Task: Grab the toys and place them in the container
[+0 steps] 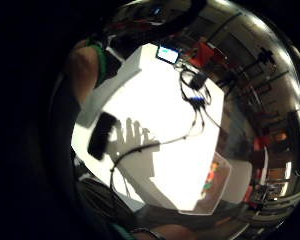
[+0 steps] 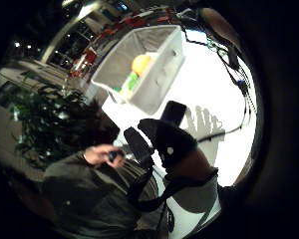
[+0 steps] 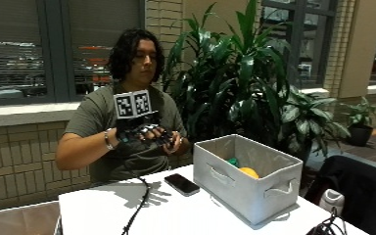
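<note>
I am seated at a white table (image 3: 103,215) with my gloved right hand (image 3: 141,133) raised in front of my chest, fingers relaxed and holding nothing. My bare left hand (image 3: 175,142) touches the glove's fingertips. A grey fabric container (image 3: 246,188) stands on the table's right part. Inside it lie a yellow-orange ball (image 3: 248,172) and a green toy (image 3: 231,161). The thumb side palm view shows the container (image 2: 159,74) with the ball (image 2: 141,63) and the green toy (image 2: 132,81). The spread shadow of the hand (image 1: 132,135) falls on the table.
A black phone (image 3: 181,184) lies on the table left of the container. A black cable (image 3: 136,208) runs across the tabletop to its front edge. Large plants (image 3: 240,73) stand behind the table. A chair with a dark jacket (image 3: 364,188) is at the right.
</note>
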A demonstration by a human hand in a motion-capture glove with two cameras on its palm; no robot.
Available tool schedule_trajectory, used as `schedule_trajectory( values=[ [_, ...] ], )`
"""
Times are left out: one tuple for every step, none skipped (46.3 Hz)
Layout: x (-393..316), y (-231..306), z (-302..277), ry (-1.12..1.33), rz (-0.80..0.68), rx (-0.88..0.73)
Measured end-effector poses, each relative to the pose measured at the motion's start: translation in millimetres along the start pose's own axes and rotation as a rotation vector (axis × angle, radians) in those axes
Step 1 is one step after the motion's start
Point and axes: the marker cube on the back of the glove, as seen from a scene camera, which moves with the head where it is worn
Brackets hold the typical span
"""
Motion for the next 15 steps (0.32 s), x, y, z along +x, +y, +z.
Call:
schedule_trajectory(
  values=[
    [5.1, 13.5, 1.8, 0.006, 0.010, -0.011],
    [9.8, 25.9, 3.7, 0.007, 0.022, -0.023],
    [14.0, 37.3, 5.5, 0.002, 0.035, -0.033],
    [17.8, 47.7, 7.3, -0.007, 0.048, -0.043],
    [21.4, 57.2, 8.8, -0.017, 0.060, -0.051],
    [24.7, 65.3, 10.2, -0.026, 0.071, -0.056],
    [27.4, 72.2, 11.3, -0.033, 0.081, -0.060],
    [29.8, 77.9, 12.2, -0.036, 0.089, -0.062],
    [31.8, 82.8, 12.8, -0.037, 0.096, -0.064],
    [33.7, 87.0, 13.3, -0.034, 0.104, -0.066],
    [35.7, 90.6, 13.6, -0.031, 0.110, -0.067],
    [37.5, 93.4, 13.8, -0.026, 0.116, -0.067],
    [39.2, 95.6, 13.9, -0.021, 0.122, -0.066],
    [40.5, 97.0, 13.9, -0.017, 0.126, -0.064],
    [41.2, 97.7, 13.9, -0.014, 0.129, -0.063]
  ],
)
